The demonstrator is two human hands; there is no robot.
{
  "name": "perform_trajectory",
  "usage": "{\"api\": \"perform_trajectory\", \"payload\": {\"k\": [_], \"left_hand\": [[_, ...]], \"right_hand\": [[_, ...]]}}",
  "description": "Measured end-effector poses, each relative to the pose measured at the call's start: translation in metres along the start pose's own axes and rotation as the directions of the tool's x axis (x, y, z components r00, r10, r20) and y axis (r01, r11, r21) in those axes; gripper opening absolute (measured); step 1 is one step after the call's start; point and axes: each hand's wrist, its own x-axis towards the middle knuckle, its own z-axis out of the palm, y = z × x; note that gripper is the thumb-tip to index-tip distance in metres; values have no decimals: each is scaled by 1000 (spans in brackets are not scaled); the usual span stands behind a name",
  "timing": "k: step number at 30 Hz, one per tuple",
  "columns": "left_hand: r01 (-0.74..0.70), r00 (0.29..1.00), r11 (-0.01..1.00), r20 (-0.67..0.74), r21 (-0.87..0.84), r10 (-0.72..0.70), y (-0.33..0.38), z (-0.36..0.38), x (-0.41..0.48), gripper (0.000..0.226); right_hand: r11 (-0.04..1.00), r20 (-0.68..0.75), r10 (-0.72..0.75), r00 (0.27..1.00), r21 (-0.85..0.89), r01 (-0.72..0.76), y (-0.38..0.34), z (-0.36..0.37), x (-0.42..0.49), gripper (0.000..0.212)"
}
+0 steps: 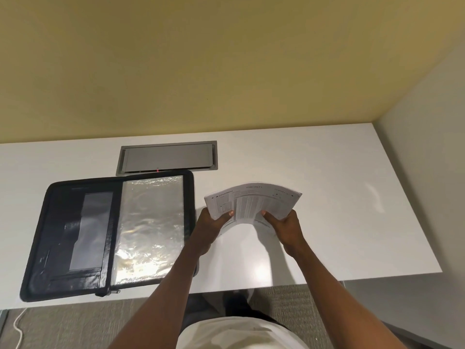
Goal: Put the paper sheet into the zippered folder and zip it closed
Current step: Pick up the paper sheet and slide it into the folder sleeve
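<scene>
Now both hands hold the paper sheet (254, 200) up over the white table (352, 197). The left hand (210, 227) pinches the near left corner of the sheet, with its thumb on top and its fingers curled under. The right hand (286, 227) pinches the near right corner the same way, thumb on top. The sheet bends up in the middle like a little bridge, and it has small grey print on it that is too blurry to read. It is not in the zippered folder (83, 235); it is just to the right of it, near the folder's right edge. The folder is black and lies wide open and flat on the left part of the table. Its right half has a clear plastic pocket (148, 222) that shines in the light. Its left half is dark with flat pockets. A zipper pull (114, 292) sticks out at the near edge, by the middle fold. Behind the folder, a grey metal flap (167, 157) is set into the table top. A yellow wall (201, 59) stands behind the table. Down on the carpet (75, 323) at the left lies a white cord (17, 326).
</scene>
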Motion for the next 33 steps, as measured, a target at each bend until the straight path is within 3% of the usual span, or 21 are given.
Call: {"api": "perform_trajectory", "payload": {"k": [19,22,25,30,33], "left_hand": [[54,998,999,38,1,-54,-24,3,1,45],[69,996,997,62,35,-71,-20,-6,5,42],[74,988,995,129,70,-82,-14,-21,9,44],[94,957,995,275,-14,-87,-2,-55,9,50],[147,949,987,292,-69,-121,-3,-82,13,48]], "right_hand": [[999,2,42,999,-13,-42,11,-2,-6,28],[996,64,48,997,-76,-43,3,-4,-1,35],[994,152,21,988,-110,-4,-9,-5,3,28],[999,239,-6,971,-47,18,-22,11,11,28],[999,266,6,964,-53,9,-25,30,16,25]]}}
